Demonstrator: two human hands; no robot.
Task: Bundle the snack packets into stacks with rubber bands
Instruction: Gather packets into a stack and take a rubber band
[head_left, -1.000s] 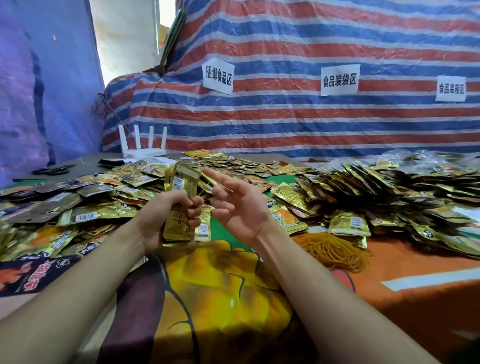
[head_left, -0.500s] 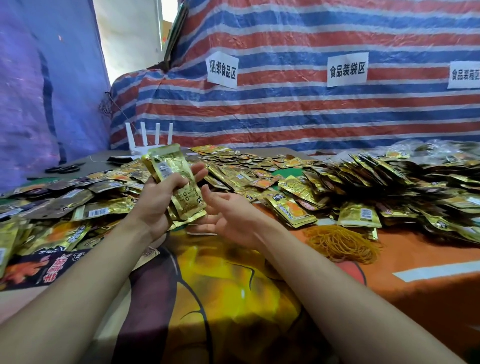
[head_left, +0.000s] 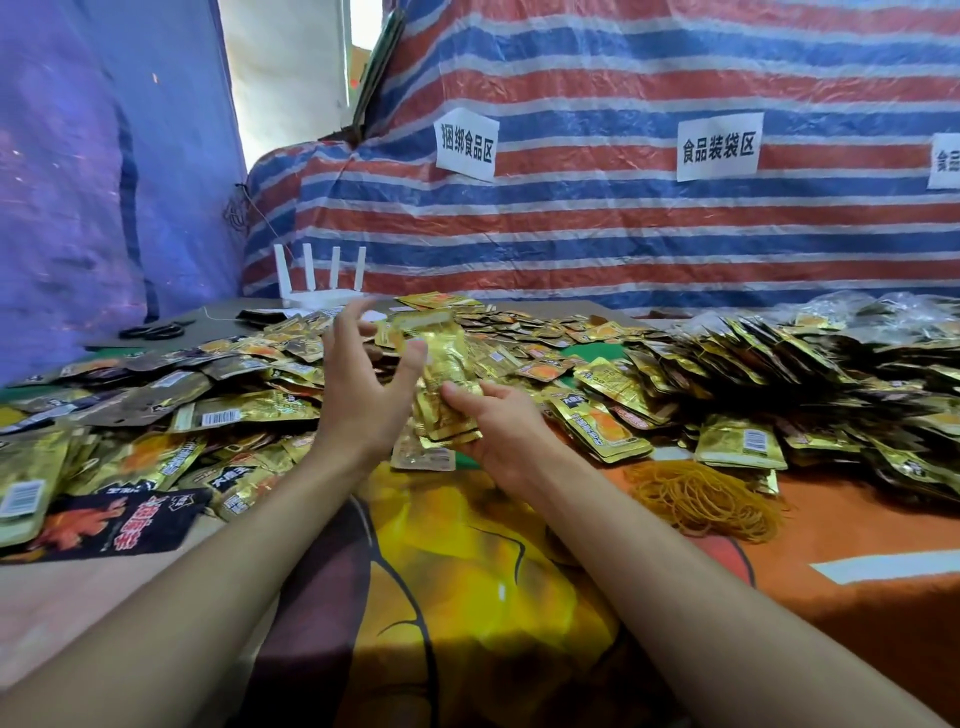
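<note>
While the right hand (head_left: 501, 434) grips a small stack of gold snack packets (head_left: 447, 374) from below, thumb on its front, above the loose packets (head_left: 234, 410), the left hand (head_left: 363, 389) stands just beside it, fingers spread, holding nothing, rubber bands (head_left: 701, 499) heaped to the right.

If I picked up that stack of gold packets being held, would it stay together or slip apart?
Probably slippery: the stack of gold packets is glossy foil, and its lower edges fan out unevenly in the right hand. Likely light, since that hand holds it by its lower end. Its crinkled faces suggest some flex.
</note>
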